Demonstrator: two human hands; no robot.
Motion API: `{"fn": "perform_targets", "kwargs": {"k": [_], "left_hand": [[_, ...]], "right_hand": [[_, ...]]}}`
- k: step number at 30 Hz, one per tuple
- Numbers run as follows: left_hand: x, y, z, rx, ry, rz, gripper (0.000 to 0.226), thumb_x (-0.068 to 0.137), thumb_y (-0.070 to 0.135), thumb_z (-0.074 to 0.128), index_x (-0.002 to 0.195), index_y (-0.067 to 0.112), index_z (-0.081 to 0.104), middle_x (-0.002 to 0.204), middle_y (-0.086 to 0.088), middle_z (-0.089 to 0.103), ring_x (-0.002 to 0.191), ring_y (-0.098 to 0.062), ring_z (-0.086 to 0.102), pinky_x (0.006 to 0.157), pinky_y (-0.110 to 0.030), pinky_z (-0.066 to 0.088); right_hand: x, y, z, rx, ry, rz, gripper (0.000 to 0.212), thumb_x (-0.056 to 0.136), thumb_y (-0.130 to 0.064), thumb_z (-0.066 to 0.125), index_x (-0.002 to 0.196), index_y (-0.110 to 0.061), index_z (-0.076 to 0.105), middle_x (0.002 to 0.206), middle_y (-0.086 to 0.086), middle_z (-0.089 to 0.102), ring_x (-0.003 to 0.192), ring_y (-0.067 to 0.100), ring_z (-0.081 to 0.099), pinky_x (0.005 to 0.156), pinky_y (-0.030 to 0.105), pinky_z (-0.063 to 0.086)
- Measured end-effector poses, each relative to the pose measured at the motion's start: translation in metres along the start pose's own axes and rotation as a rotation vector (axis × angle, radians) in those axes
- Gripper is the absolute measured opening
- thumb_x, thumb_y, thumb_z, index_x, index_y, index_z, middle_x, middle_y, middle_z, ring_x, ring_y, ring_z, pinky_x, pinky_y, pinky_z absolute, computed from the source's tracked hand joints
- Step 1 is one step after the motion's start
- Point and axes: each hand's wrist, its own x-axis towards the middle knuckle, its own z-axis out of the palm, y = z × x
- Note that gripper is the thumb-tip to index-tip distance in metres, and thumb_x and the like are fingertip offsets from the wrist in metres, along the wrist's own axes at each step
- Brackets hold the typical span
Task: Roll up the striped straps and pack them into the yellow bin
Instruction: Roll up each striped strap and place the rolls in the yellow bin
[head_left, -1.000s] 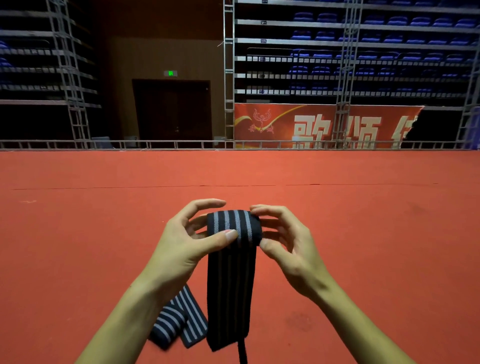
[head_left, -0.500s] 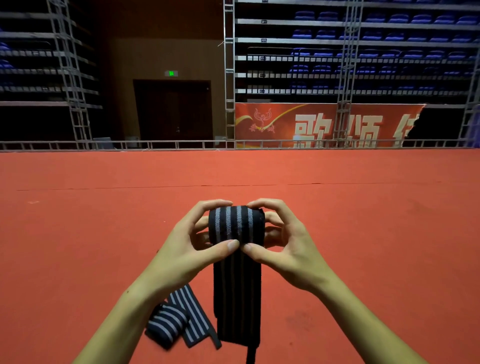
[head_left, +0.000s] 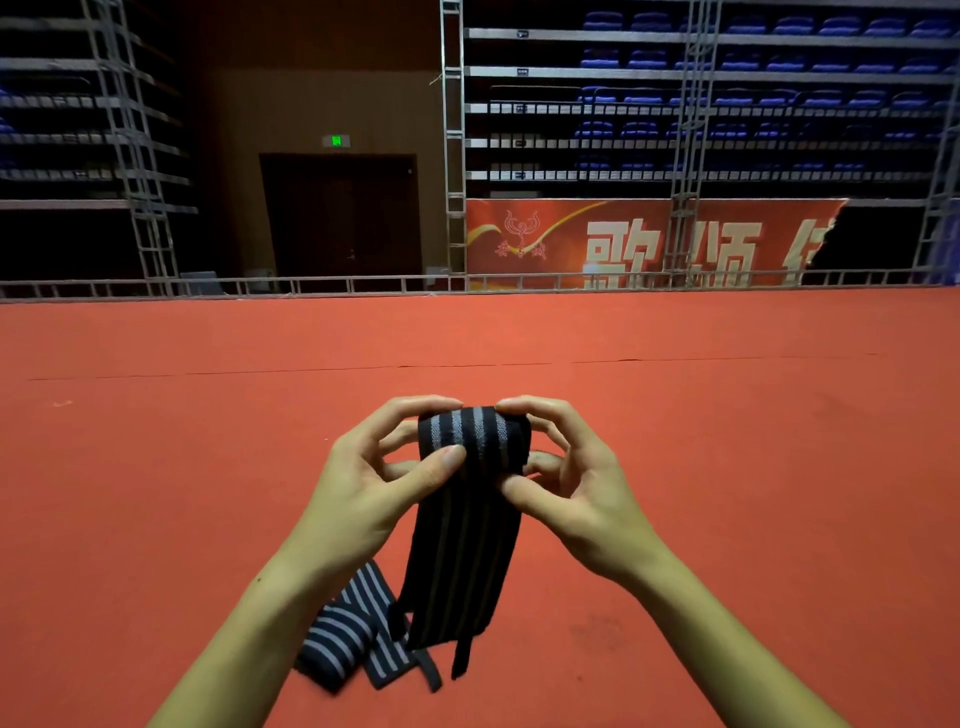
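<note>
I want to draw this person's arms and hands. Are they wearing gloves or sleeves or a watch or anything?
No gloves. The left hand and the right hand are both bare, with short, plain fingernails. Both forearms are bare down to the bottom of the picture, so no sleeves show. No watch, ring or bracelet shows on either one. You can draw just plain arms and hands.

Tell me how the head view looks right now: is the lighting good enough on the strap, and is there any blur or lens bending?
Head view: dim hall, stands nearly black; the carpet and both hands are evenly lit, no glare. The strap in the left hand and right hand is sharp, stripes clear up top, duller on the hanging tail. Wide-angle bending tilts the trusses at the edges.
</note>
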Motion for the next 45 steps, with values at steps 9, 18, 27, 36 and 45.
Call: {"fn": "perform_targets", "kwargs": {"k": [9, 18, 27, 36, 45], "left_hand": [[0.0, -0.005, -0.002, 0.015, -0.077, 0.009, 0.039, 0.091, -0.011, 0.078, 0.123, 0.01, 0.071, 0.141, -0.005, 0.068, 0.118, -0.037, 0.075, 0.106, -0.061, 0.057], [-0.003, 0.0, 0.001, -0.057, -0.039, -0.041, 0.07, 0.096, 0.007, 0.073, 0.155, 0.04, 0.055, 0.145, 0.003, 0.07, 0.12, -0.03, 0.076, 0.1, -0.048, 0.063], [0.004, -0.003, 0.006, -0.07, 0.044, -0.147, 0.053, 0.089, 0.033, 0.081, 0.139, 0.044, 0.067, 0.129, -0.011, 0.077, 0.118, -0.029, 0.076, 0.095, -0.054, 0.064], [0.003, -0.005, 0.002, -0.073, 0.024, -0.067, 0.053, 0.088, 0.007, 0.082, 0.135, 0.022, 0.064, 0.129, -0.012, 0.075, 0.103, -0.043, 0.078, 0.092, -0.068, 0.062], [0.002, -0.008, 0.001, -0.096, -0.041, -0.068, 0.056, 0.09, -0.007, 0.075, 0.138, 0.018, 0.06, 0.136, -0.014, 0.07, 0.115, -0.042, 0.076, 0.096, -0.057, 0.062]], "right_hand": [[0.006, -0.012, -0.003, -0.01, -0.003, 0.22, 0.046, 0.09, -0.046, 0.079, 0.132, -0.035, 0.066, 0.11, 0.009, 0.079, 0.087, 0.023, 0.077, 0.071, 0.049, 0.064], [0.003, -0.008, -0.004, 0.158, 0.027, 0.118, 0.055, 0.087, -0.007, 0.088, 0.134, -0.026, 0.066, 0.124, 0.014, 0.075, 0.1, 0.039, 0.079, 0.088, 0.055, 0.065], [0.001, -0.005, -0.006, 0.006, -0.018, 0.001, 0.071, 0.087, 0.004, 0.086, 0.142, -0.032, 0.061, 0.139, 0.0, 0.065, 0.096, 0.056, 0.068, 0.074, 0.055, 0.054], [-0.002, -0.005, -0.01, 0.015, -0.011, 0.1, 0.071, 0.092, -0.012, 0.085, 0.148, -0.041, 0.053, 0.137, 0.001, 0.068, 0.1, 0.035, 0.079, 0.085, 0.056, 0.065], [-0.001, -0.004, -0.003, 0.099, 0.041, 0.095, 0.048, 0.095, -0.022, 0.079, 0.138, -0.031, 0.062, 0.127, 0.008, 0.072, 0.094, 0.042, 0.08, 0.083, 0.057, 0.065]]}}
